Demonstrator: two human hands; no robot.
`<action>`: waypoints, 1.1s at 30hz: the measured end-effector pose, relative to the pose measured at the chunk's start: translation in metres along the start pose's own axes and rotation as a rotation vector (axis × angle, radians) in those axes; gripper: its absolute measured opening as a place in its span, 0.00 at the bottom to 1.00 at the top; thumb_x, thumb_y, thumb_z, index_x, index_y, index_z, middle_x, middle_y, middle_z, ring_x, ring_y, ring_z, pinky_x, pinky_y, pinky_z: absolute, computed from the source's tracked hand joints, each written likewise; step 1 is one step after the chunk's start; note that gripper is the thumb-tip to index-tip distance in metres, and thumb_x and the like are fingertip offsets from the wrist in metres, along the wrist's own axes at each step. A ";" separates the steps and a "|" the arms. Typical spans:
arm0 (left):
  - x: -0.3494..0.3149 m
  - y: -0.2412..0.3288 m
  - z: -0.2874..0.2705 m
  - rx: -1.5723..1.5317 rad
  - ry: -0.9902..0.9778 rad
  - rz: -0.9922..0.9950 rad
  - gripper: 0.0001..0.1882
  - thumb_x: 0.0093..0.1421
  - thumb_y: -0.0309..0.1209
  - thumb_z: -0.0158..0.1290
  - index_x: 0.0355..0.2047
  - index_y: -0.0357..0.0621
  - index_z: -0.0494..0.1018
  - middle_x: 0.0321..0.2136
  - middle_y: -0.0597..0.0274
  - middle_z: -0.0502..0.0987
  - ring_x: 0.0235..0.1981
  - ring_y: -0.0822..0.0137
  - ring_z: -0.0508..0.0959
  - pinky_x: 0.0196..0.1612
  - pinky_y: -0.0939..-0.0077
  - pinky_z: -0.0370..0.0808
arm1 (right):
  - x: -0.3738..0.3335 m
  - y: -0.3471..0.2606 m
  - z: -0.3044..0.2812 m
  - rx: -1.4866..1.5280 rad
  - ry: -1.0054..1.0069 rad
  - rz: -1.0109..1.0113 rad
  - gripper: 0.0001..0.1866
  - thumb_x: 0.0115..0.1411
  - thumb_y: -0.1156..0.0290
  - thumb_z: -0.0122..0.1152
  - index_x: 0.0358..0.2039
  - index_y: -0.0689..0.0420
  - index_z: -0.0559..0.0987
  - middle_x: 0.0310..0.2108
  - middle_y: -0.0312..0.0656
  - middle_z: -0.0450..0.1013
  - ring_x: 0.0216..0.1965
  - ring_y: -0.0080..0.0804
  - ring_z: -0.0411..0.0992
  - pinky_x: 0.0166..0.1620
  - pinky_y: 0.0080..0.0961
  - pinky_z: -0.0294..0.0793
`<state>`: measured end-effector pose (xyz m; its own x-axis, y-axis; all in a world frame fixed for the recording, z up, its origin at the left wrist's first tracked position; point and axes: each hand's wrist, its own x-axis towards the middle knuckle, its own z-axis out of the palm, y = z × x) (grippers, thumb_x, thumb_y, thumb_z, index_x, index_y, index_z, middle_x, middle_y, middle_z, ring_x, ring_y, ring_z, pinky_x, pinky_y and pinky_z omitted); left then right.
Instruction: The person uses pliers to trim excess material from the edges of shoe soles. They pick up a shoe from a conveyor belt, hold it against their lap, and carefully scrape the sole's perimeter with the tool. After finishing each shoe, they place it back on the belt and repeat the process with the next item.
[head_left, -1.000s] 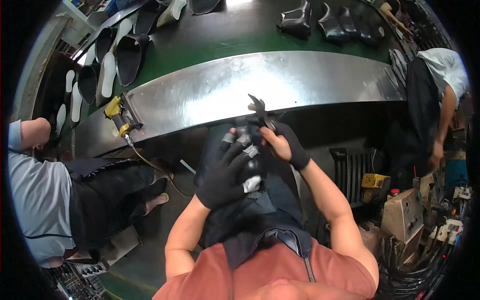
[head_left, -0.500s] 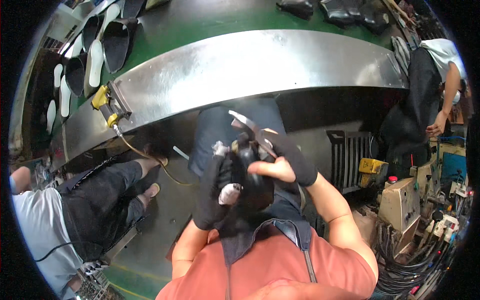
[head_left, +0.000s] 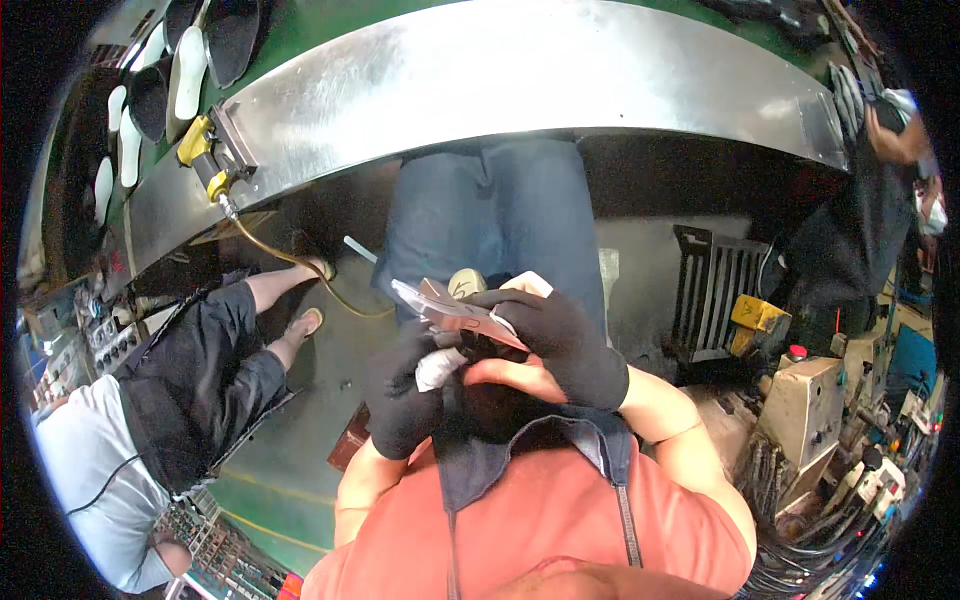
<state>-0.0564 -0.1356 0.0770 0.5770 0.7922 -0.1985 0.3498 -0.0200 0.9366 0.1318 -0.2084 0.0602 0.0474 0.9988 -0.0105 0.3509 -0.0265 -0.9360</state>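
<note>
Gloved hands bring lasting pincers [head_left: 465, 316] against a shoe last [head_left: 466, 282] above the lap.
The last's cream, marked end shows just beyond the left hand [head_left: 408, 380], between the two hands; its dark body sinks into shadow under the fingers. That left hand is curled round this body, one white-taped fingertip showing, though its palm is hidden. The right hand [head_left: 550, 350] grips the pincers, bare thumb stretched toward the left hand; their metal head points left, over the left fingertips. Beyond both hands lie the blue-clad knees [head_left: 490, 205], then a steel table edge [head_left: 480, 80]. A yellow air tool [head_left: 205, 160] rests on it, far left of the left hand. Well right of the right hand stands a beige control box [head_left: 800, 405] with a red button.
</note>
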 end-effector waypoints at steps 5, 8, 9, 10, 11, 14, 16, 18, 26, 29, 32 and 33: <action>-0.002 -0.005 0.000 -0.152 0.051 -0.149 0.11 0.55 0.19 0.54 0.40 0.36 0.77 0.36 0.62 0.79 0.37 0.71 0.77 0.40 0.75 0.74 | 0.000 -0.010 0.008 -0.095 0.043 -0.054 0.26 0.42 0.65 0.73 0.44 0.54 0.78 0.43 0.40 0.75 0.39 0.39 0.69 0.41 0.31 0.69; 0.000 -0.002 0.002 -0.286 0.101 -0.264 0.12 0.56 0.20 0.55 0.41 0.36 0.77 0.36 0.61 0.80 0.36 0.70 0.78 0.41 0.75 0.74 | 0.000 -0.010 0.015 -0.092 0.034 -0.022 0.24 0.42 0.66 0.73 0.42 0.52 0.79 0.42 0.40 0.75 0.39 0.40 0.69 0.42 0.32 0.69; 0.001 -0.003 0.000 -0.266 0.095 -0.279 0.12 0.56 0.20 0.55 0.41 0.37 0.77 0.36 0.61 0.80 0.36 0.70 0.78 0.41 0.74 0.74 | 0.001 -0.010 0.016 -0.085 0.032 -0.004 0.23 0.42 0.66 0.72 0.42 0.52 0.80 0.42 0.40 0.75 0.40 0.40 0.69 0.42 0.33 0.69; 0.003 -0.003 -0.002 -0.167 0.049 -0.257 0.11 0.57 0.21 0.54 0.41 0.37 0.76 0.37 0.60 0.80 0.37 0.70 0.77 0.42 0.73 0.74 | 0.001 -0.009 0.017 -0.111 0.010 -0.009 0.23 0.42 0.65 0.72 0.42 0.52 0.80 0.43 0.40 0.75 0.41 0.40 0.69 0.43 0.33 0.68; 0.004 -0.002 -0.003 -0.193 0.047 -0.273 0.11 0.57 0.22 0.55 0.41 0.37 0.76 0.37 0.59 0.80 0.38 0.70 0.77 0.43 0.73 0.74 | 0.002 -0.008 0.016 -0.137 -0.008 -0.018 0.24 0.43 0.64 0.72 0.43 0.52 0.80 0.43 0.40 0.75 0.42 0.40 0.69 0.44 0.34 0.68; 0.009 0.003 -0.002 -0.368 0.040 -0.326 0.11 0.55 0.25 0.57 0.39 0.38 0.77 0.39 0.58 0.79 0.41 0.67 0.77 0.45 0.72 0.73 | -0.001 -0.001 0.016 -0.148 0.031 -0.060 0.21 0.47 0.59 0.69 0.42 0.52 0.80 0.37 0.43 0.72 0.40 0.43 0.67 0.43 0.34 0.67; 0.002 -0.013 0.004 -0.202 0.060 -0.135 0.11 0.53 0.24 0.59 0.38 0.38 0.77 0.37 0.57 0.79 0.40 0.64 0.77 0.44 0.71 0.73 | -0.003 -0.001 0.011 -0.120 0.094 -0.069 0.21 0.48 0.56 0.68 0.41 0.52 0.80 0.36 0.45 0.71 0.40 0.44 0.66 0.43 0.33 0.66; 0.002 -0.013 0.011 -0.074 0.076 0.014 0.10 0.50 0.24 0.60 0.35 0.39 0.77 0.33 0.55 0.78 0.39 0.58 0.78 0.45 0.66 0.72 | -0.010 -0.004 0.002 -0.078 0.146 -0.055 0.23 0.47 0.54 0.68 0.40 0.54 0.79 0.41 0.45 0.70 0.42 0.44 0.67 0.46 0.32 0.66; 0.007 -0.063 0.031 -0.303 -0.036 0.066 0.20 0.54 0.34 0.57 0.46 0.41 0.71 0.49 0.50 0.71 0.52 0.56 0.70 0.55 0.64 0.65 | -0.128 0.059 0.030 0.045 0.115 0.022 0.32 0.44 0.59 0.73 0.47 0.59 0.72 0.48 0.48 0.67 0.43 0.41 0.69 0.47 0.34 0.68; 0.017 -0.123 0.044 -0.549 -0.215 -0.188 0.25 0.62 0.47 0.45 0.53 0.41 0.67 0.51 0.55 0.70 0.53 0.60 0.69 0.56 0.67 0.65 | -0.123 0.092 0.050 0.092 0.207 0.074 0.18 0.56 0.74 0.57 0.48 0.59 0.69 0.47 0.50 0.68 0.43 0.42 0.70 0.48 0.36 0.69; 0.067 -0.133 0.056 -1.128 -0.348 -0.418 0.31 0.66 0.53 0.37 0.55 0.40 0.64 0.51 0.59 0.70 0.51 0.65 0.70 0.54 0.71 0.68 | -0.054 0.073 0.026 -0.293 0.407 -0.330 0.21 0.49 0.66 0.66 0.42 0.58 0.73 0.43 0.47 0.67 0.40 0.40 0.69 0.45 0.32 0.69; 0.082 -0.128 0.046 -1.059 -0.393 -0.440 0.30 0.66 0.52 0.36 0.56 0.39 0.63 0.51 0.59 0.70 0.50 0.65 0.71 0.54 0.72 0.68 | -0.039 0.052 0.013 -0.352 0.390 -0.295 0.24 0.45 0.61 0.68 0.40 0.59 0.74 0.41 0.45 0.67 0.40 0.38 0.68 0.44 0.32 0.69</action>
<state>-0.0197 -0.0965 -0.0728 0.8094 0.3631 -0.4616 -0.0985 0.8588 0.5027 0.1361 -0.2480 0.0074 0.2170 0.8792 0.4243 0.6866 0.1715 -0.7065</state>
